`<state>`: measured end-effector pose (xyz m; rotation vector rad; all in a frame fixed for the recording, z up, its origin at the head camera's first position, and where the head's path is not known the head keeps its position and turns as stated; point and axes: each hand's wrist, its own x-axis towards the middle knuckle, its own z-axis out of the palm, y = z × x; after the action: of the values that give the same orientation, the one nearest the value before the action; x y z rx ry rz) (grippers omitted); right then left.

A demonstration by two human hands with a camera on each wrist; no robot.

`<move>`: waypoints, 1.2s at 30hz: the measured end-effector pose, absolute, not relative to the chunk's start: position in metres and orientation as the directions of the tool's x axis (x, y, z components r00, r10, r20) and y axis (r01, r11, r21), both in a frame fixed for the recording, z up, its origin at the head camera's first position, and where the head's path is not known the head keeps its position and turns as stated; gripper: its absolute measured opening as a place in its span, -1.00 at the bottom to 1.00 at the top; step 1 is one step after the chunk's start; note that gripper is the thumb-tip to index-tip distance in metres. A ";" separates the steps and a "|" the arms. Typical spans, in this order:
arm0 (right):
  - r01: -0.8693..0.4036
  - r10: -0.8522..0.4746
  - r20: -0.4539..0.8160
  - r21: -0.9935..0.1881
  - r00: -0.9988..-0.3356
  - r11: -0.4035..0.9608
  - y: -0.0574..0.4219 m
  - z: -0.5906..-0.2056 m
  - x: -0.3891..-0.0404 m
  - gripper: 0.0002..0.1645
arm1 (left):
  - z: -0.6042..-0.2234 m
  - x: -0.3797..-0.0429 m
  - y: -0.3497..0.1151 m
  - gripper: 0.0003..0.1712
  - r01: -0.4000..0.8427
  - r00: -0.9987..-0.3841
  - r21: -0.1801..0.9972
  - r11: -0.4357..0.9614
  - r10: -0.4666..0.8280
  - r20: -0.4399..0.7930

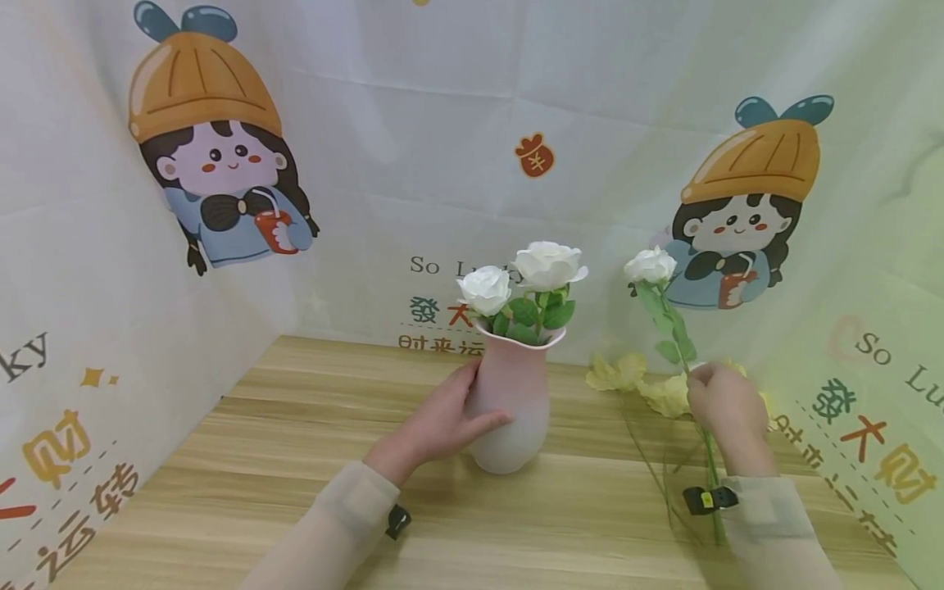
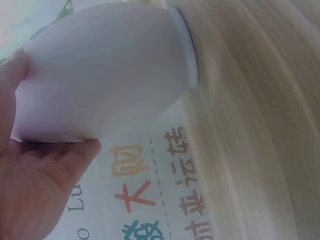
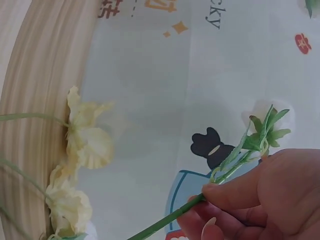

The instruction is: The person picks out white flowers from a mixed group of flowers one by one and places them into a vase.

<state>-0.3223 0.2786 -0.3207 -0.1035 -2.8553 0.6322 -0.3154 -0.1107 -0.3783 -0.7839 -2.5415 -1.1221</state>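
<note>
A pink-and-white vase with a wavy rim stands upright on the table, and two white roses with green leaves rise from its mouth. My left hand holds the vase's left side, thumb across the front; the left wrist view shows the thumb and fingers around the vase body. To the right, my right hand pinches the green stem of another white rose, bloom up and leaves above the fingers. Its stem's lower end hangs beside my wrist.
Pale yellow flowers with thin stems lie on the wooden table behind and beside my right hand. A white cloth printed with cartoon figures and lettering hangs behind and on both sides.
</note>
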 end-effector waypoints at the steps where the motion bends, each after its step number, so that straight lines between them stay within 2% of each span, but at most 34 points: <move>1: 0.019 0.117 0.203 -0.428 -0.972 0.904 0.278 -0.320 -0.322 -0.51 | -0.378 -0.315 -0.111 0.08 0.568 -0.823 0.606 0.557 0.372 0.429; 17: -0.046 0.129 0.324 -0.483 -0.937 0.874 0.261 -0.310 -0.314 -0.56 | -0.379 -0.315 -0.112 0.10 0.564 -0.826 0.599 0.569 0.370 0.425; 36: -0.182 0.106 0.483 -0.511 -0.869 0.840 0.239 -0.291 -0.297 -0.58 | -0.379 -0.316 -0.111 0.07 0.584 -0.812 0.599 0.548 0.378 0.445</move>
<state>-0.2970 0.2388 -0.2907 0.0562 -2.5111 0.7663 -0.3158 -0.1112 -0.3792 -0.8026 -2.5224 -1.1216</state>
